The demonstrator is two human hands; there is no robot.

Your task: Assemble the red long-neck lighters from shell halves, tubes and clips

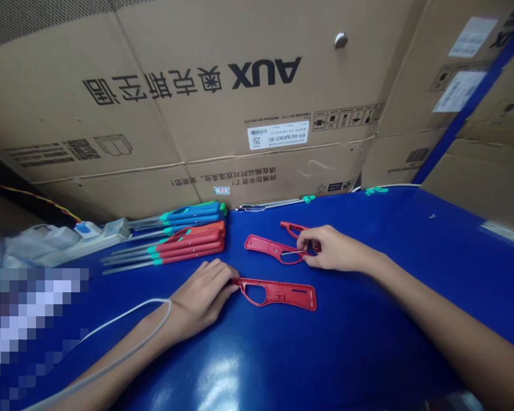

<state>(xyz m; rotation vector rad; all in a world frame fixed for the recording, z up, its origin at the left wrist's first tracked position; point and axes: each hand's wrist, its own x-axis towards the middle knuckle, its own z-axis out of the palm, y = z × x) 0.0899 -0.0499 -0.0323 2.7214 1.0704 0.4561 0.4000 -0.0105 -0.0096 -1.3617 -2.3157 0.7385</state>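
Observation:
My left hand (208,292) is closed in a pinch on the narrow end of a red lighter shell half (297,294). This half lies on the blue table with its hollow inner side up and its wide end pointing right. My right hand (328,248) is closed around the narrow end of a second red lighter shell half (261,244), whose wide end points left. A thin metal piece (292,252) crosses its trigger opening near my fingertips. Just behind my right fingers lies another red piece (288,226), partly hidden by the hand.
Long-nosed lighters lie stacked at the left, blue ones (197,214) behind red ones (197,246). A power strip (94,237) stands beside them. Thin rods with a green tip (282,202) lie along the cardboard wall (223,137). A white cable (126,311) loops over my left forearm.

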